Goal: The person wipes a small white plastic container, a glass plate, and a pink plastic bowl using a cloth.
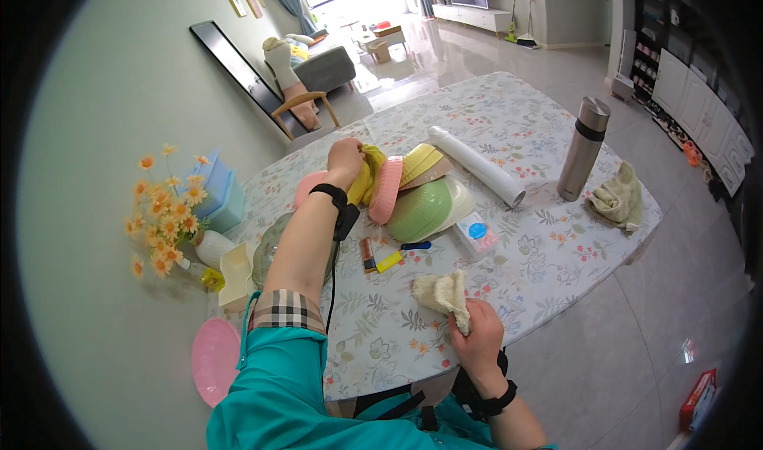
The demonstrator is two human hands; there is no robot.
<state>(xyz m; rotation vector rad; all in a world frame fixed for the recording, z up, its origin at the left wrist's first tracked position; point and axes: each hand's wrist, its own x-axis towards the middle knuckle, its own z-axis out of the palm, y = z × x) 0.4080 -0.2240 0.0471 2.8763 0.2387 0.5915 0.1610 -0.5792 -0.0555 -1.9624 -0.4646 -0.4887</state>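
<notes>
My right hand point(479, 337) pinches a cream cloth point(439, 292) near the table's front edge; its far end rests on the tablecloth. Farther off, my left hand point(346, 162) is closed on a yellow, soft-looking cloth point(367, 178) beside a pile of ribbed pieces. In that pile a pink curved piece point(387, 189) leans against a green rounded piece point(421, 210), with a yellow ribbed piece point(421, 162) behind. Below the pile lie a small yellow tool with a dark blue end point(391, 260) and a brown stick-like item point(366, 254). Part of a pink item point(309, 188) shows behind my left wrist.
A white plastic roll point(477, 166), a steel flask point(584, 149), a green cloth point(617, 197) and a clear box point(477, 238) lie or stand to the right. Left are orange flowers point(164, 219), blue boxes point(218, 192), a cream container point(236, 277) and a pink basin point(215, 361).
</notes>
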